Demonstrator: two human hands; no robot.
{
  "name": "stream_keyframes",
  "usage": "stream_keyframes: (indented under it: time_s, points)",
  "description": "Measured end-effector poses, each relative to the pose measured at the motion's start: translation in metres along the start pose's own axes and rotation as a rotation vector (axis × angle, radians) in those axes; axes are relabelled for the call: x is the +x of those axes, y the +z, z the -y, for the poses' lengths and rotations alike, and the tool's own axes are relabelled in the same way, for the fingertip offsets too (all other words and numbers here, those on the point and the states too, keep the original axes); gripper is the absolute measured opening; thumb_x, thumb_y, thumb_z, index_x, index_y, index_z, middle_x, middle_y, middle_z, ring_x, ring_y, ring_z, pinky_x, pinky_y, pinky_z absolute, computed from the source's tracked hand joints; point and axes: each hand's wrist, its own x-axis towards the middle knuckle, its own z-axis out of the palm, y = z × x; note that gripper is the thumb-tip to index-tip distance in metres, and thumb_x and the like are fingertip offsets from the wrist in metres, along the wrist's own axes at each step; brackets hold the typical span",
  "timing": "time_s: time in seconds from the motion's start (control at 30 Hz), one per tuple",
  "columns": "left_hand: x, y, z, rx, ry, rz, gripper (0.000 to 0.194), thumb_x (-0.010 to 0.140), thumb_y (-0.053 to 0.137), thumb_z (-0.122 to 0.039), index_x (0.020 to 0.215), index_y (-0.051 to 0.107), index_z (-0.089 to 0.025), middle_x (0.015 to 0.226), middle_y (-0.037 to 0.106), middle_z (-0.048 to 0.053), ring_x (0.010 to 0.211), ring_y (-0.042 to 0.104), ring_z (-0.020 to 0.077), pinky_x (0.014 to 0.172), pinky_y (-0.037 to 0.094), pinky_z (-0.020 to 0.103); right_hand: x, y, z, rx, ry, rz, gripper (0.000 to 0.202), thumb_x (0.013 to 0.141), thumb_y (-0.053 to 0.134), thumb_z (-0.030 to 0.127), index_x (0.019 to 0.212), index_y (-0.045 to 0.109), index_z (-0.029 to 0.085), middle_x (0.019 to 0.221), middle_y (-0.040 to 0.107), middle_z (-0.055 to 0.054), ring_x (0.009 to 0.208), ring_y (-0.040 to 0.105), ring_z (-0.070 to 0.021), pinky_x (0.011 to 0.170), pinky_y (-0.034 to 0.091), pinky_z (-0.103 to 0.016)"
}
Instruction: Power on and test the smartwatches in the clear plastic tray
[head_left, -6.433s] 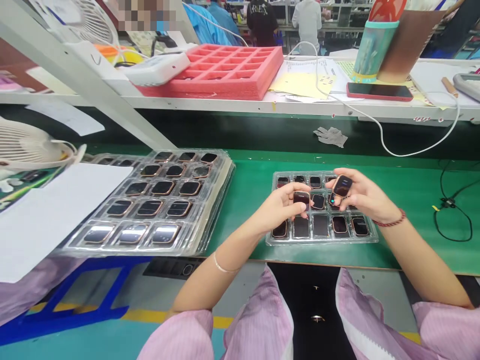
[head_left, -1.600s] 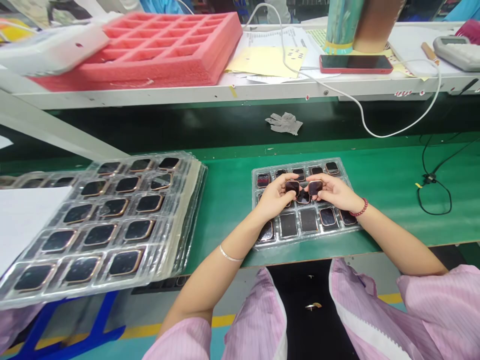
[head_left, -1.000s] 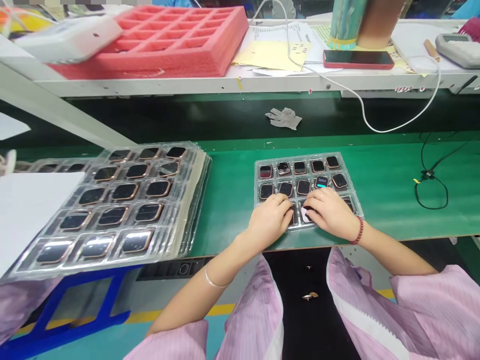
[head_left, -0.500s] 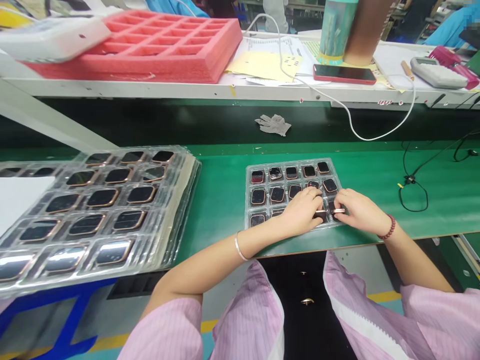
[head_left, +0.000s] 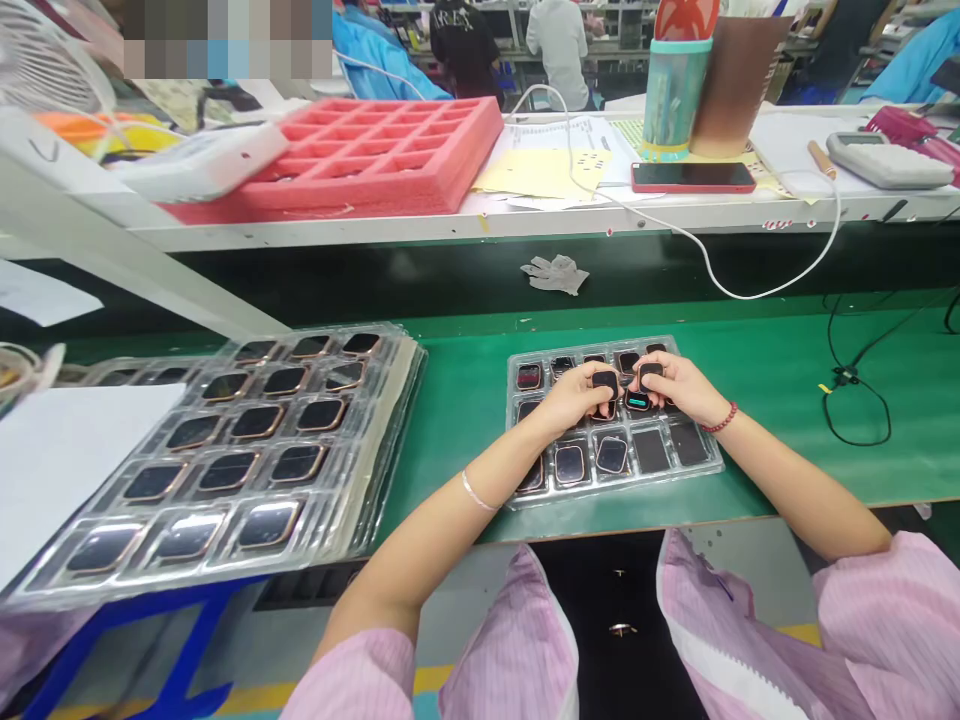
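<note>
My left hand (head_left: pixel 579 397) pinches a smartwatch (head_left: pixel 604 380) with a dark square screen, holding it above the clear plastic tray (head_left: pixel 551 491). Close beside it, my right hand (head_left: pixel 679 383) grips another smartwatch (head_left: pixel 650 370), its thumb on the screen. Below the two hands, one smartwatch in the tray (head_left: pixel 637 400) shows a lit green bar on its screen. More watches sit in the tray's pockets, some partly covered by my hands. Two front pockets at the right, one of them a bare pocket (head_left: pixel 651 451), hold no watch.
At the left stands a tall stack of clear trays (head_left: pixel 367 470) filled with watches, a white sheet (head_left: pixel 82 450) over part of it. A shelf (head_left: pixel 390 232) crosses behind, carrying a red foam tray (head_left: pixel 450 180) and a phone (head_left: pixel 694 178). Black cables (head_left: pixel 847 375) lie at right.
Both hands have lifted a smartwatch each from the tray's front right pockets and moved up and away toward the tray's back. Those pockets now show bare. The camera view has tilted upward.
</note>
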Motion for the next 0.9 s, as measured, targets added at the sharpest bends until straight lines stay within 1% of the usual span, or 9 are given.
stream_keyframes:
  time_s: [0.07,0.13,0.23,0.3,0.4,0.5,0.6,0.77,0.9]
  points:
    - [-0.002,-0.006,0.001,-0.080,-0.004,-0.010,0.041,0.073,0.075,-0.022,0.112,0.064,-0.012,0.097,0.076,0.009,0.054,0.062,0.0079,0.046,0.037,0.018,-0.005,-0.002,-0.002,0.073,0.011,0.025,0.042,0.081,0.076,0.032,0.119,0.063,0.017,0.103,0.078,-0.009,0.057,0.060,-0.0089,0.048,0.052,-0.021]
    - [-0.006,-0.010,0.000,-0.150,-0.023,-0.019,0.052,0.076,0.075,-0.026,0.125,0.063,-0.013,0.109,0.076,0.013,0.063,0.068,0.0102,0.050,0.043,0.018,-0.009,-0.004,-0.003,0.150,0.033,0.049,0.050,0.085,0.073,0.031,0.133,0.060,0.021,0.121,0.074,-0.011,0.067,0.065,-0.0108,0.054,0.058,-0.023]
    - [-0.011,-0.012,-0.001,-0.209,-0.063,-0.010,0.064,0.081,0.075,-0.033,0.140,0.057,-0.015,0.115,0.074,0.014,0.073,0.072,0.0137,0.058,0.050,0.021,-0.011,-0.006,-0.004,0.201,0.069,0.096,0.053,0.090,0.068,0.030,0.141,0.058,0.026,0.132,0.069,-0.009,0.075,0.068,-0.0121,0.061,0.064,-0.027]
    - [-0.012,-0.012,0.000,-0.200,-0.060,0.028,0.070,0.082,0.077,-0.037,0.144,0.055,-0.015,0.110,0.075,0.013,0.075,0.072,0.0152,0.061,0.052,0.023,-0.010,-0.008,-0.004,0.194,0.070,0.116,0.054,0.090,0.071,0.032,0.141,0.058,0.027,0.129,0.069,-0.008,0.075,0.067,-0.0118,0.063,0.064,-0.027]
    - [-0.012,-0.012,0.003,-0.137,-0.040,0.099,0.074,0.081,0.079,-0.042,0.146,0.055,-0.015,0.100,0.075,0.011,0.077,0.073,0.0173,0.061,0.052,0.024,-0.009,-0.010,-0.005,0.178,0.069,0.120,0.056,0.084,0.079,0.037,0.136,0.062,0.023,0.116,0.072,-0.008,0.070,0.065,-0.0111,0.062,0.063,-0.026]
    - [-0.012,-0.013,0.004,-0.074,-0.020,0.132,0.070,0.079,0.081,-0.044,0.140,0.060,-0.017,0.105,0.074,0.010,0.076,0.072,0.0166,0.059,0.051,0.023,-0.010,-0.009,-0.004,0.165,0.057,0.132,0.054,0.080,0.084,0.040,0.127,0.067,0.021,0.110,0.071,-0.007,0.068,0.063,-0.0101,0.061,0.061,-0.024]
    - [-0.013,-0.013,0.005,-0.058,-0.003,0.139,0.067,0.076,0.083,-0.044,0.134,0.063,-0.018,0.109,0.072,0.010,0.071,0.071,0.0142,0.058,0.049,0.023,-0.012,-0.006,-0.002,0.161,0.018,0.152,0.051,0.078,0.086,0.040,0.121,0.068,0.020,0.109,0.071,-0.006,0.072,0.064,-0.0112,0.058,0.058,-0.022]
    - [-0.013,-0.012,0.006,-0.082,0.006,0.139,0.065,0.077,0.083,-0.042,0.132,0.060,-0.017,0.096,0.071,0.005,0.070,0.070,0.0134,0.059,0.049,0.021,-0.016,-0.001,-0.002,0.132,0.002,0.203,0.051,0.081,0.084,0.040,0.124,0.067,0.019,0.107,0.072,-0.007,0.071,0.066,-0.0116,0.062,0.061,-0.025]
    - [-0.012,-0.011,0.005,-0.080,0.003,0.075,0.056,0.085,0.074,-0.041,0.132,0.059,-0.015,0.100,0.072,0.008,0.078,0.073,0.0156,0.063,0.054,0.023,-0.016,0.000,-0.003,0.105,0.026,0.144,0.052,0.089,0.075,0.042,0.135,0.062,0.021,0.113,0.072,-0.009,0.078,0.073,-0.0157,0.066,0.065,-0.030]
